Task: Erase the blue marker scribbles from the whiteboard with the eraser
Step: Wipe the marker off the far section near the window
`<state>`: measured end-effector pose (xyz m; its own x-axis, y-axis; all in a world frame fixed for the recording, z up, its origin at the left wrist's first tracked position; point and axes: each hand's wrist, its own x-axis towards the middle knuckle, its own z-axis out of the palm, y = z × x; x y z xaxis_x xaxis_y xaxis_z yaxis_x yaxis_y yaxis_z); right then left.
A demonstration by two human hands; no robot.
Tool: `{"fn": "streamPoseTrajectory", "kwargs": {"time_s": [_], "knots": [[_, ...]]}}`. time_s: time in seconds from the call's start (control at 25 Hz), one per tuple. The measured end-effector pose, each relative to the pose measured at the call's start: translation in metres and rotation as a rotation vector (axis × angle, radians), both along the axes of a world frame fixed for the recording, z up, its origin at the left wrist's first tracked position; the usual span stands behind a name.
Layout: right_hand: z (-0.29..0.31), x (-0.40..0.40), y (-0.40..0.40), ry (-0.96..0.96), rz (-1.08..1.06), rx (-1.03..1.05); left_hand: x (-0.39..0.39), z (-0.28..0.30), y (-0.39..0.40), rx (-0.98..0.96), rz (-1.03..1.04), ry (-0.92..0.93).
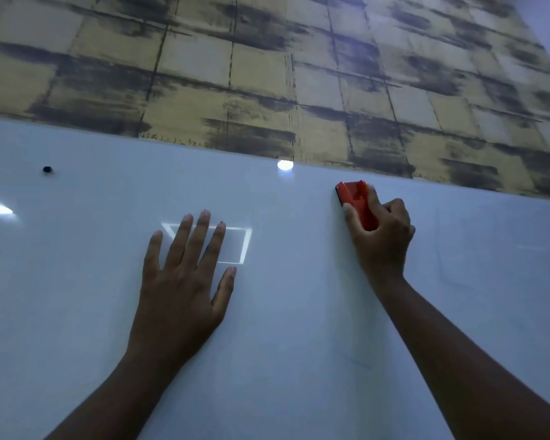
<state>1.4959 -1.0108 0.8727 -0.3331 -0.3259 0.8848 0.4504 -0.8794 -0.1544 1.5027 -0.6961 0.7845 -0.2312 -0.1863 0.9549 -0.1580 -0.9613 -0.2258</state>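
one eraser (pixel 356 203), one whiteboard (pixel 299 312), two hands (both bare).

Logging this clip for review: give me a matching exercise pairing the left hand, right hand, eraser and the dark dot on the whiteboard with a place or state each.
Things:
1. left hand
2. right hand
3. eraser
4. dark dot

States:
A. red, near the top edge of the whiteboard
B. flat, fingers spread on the whiteboard
C. far left of the whiteboard
D. grips the eraser

Pairs: 1-B, 2-D, 3-A, 4-C
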Motion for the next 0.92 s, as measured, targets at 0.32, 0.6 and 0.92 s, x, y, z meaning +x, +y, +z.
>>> {"fn": "streamPoseTrajectory", "kwargs": {"time_s": [0.32, 0.6, 0.92], "knots": [[-0.089, -0.006, 0.094, 0.010, -0.023, -0.283, -0.004, -0.008, -0.003, -0.006, -0.039, 0.039], [-0.125, -0.027, 0.077, 0.075, -0.242, -0.506, -0.010, -0.037, -0.005, -0.035, -0.063, 0.071], [-0.111, -0.010, -0.041, 0.132, -0.267, -0.060, -0.011, -0.051, -0.007, -0.049, -0.025, 0.062]]}}
